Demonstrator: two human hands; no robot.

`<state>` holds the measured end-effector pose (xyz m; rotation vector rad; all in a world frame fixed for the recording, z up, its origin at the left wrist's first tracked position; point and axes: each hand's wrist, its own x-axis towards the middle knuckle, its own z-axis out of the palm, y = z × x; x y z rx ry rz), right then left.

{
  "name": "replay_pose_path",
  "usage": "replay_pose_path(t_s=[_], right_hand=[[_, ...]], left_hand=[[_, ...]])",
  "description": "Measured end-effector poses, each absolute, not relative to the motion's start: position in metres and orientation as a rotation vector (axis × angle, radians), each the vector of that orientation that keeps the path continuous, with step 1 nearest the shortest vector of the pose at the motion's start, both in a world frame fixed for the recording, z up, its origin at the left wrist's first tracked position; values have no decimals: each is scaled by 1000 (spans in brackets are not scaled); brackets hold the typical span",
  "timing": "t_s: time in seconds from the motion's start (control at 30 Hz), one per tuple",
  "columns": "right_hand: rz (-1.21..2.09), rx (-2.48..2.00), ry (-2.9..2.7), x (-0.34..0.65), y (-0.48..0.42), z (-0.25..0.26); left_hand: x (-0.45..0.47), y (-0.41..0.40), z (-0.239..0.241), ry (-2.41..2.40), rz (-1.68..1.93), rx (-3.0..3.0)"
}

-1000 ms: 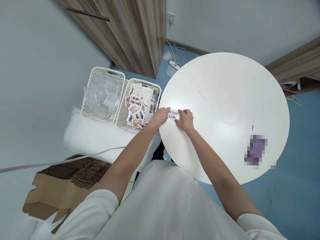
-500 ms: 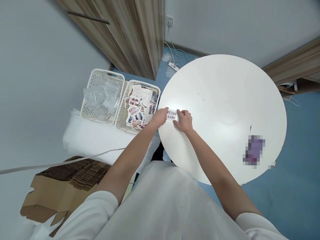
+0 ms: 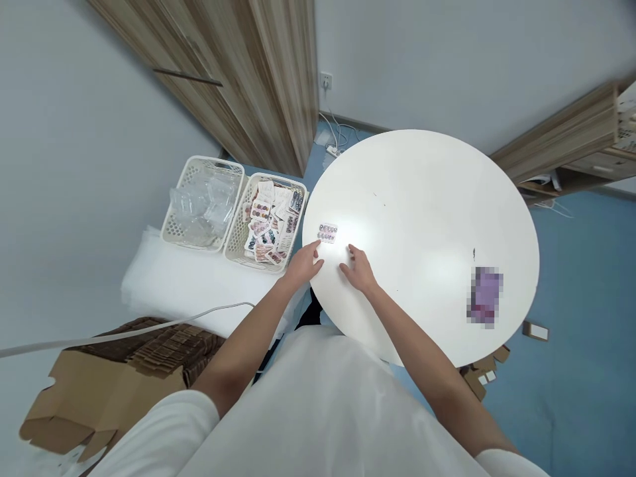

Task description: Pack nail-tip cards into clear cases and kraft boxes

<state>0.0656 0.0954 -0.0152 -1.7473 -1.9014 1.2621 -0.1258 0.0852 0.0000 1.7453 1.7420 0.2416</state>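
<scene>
A small card of coloured dots (image 3: 327, 232) lies flat near the left edge of the round white table (image 3: 427, 218). My left hand (image 3: 305, 264) rests just below it at the table's rim, fingers loosely apart and holding nothing. A little to the right, my right hand (image 3: 356, 267) lies on the tabletop with fingers spread, also empty. Neither hand touches the card.
Two white baskets stand left of the table: one with clear plastic pieces (image 3: 203, 202), one with several similar cards (image 3: 268, 222). An open cardboard box (image 3: 114, 377) sits at lower left. A blurred purple patch (image 3: 484, 295) lies on the table's right. Small boxes (image 3: 534, 329) lie on the blue floor.
Both hands have let go of the card and drawn back toward me; the card stays on the table. The camera has tilted, showing more of the room.
</scene>
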Motion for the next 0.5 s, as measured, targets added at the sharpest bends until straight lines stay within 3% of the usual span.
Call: replay_pose_path(t_s=[0.5], right_hand=[[1466, -1212, -2080, 16, 82, 23]], left_hand=[[-183, -1, 35, 2199, 433, 1475]])
